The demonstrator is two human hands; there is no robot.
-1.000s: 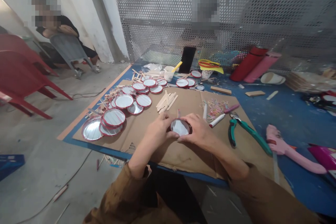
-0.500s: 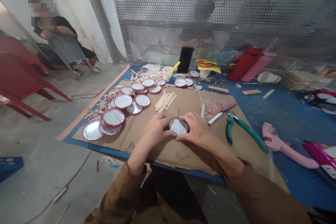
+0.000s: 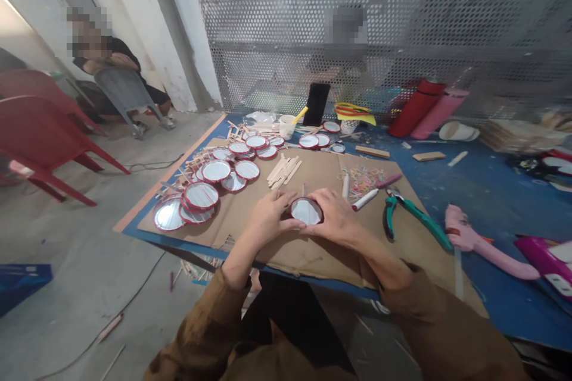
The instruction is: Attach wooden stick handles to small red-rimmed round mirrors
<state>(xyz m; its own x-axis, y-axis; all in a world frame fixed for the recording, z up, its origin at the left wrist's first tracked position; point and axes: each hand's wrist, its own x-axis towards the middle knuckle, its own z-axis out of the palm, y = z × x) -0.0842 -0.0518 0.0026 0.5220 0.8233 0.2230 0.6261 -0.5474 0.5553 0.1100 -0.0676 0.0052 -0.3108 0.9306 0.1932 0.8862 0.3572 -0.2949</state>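
A small round mirror with a red rim lies low over the cardboard sheet, between my two hands. On its left edge, my left hand grips with thumb and fingers. The right edge is held by my right hand in the same way. A thin reddish stick stands out just beyond the mirror. Wooden sticks lie in a loose pile past my left hand. Several red-rimmed mirrors are heaped at the left, some overlapping.
To the right lie green-handled pliers, a pink glue gun, a white marker and colourful small pieces. A phone, a paper cup and a red bottle stand at the back. A person sits on a grey chair.
The camera view has shifted slightly, moving the left-side scene rightward. Both hands still hold the mirror, and its face appears slightly turned, with my thumbs closer together below it.
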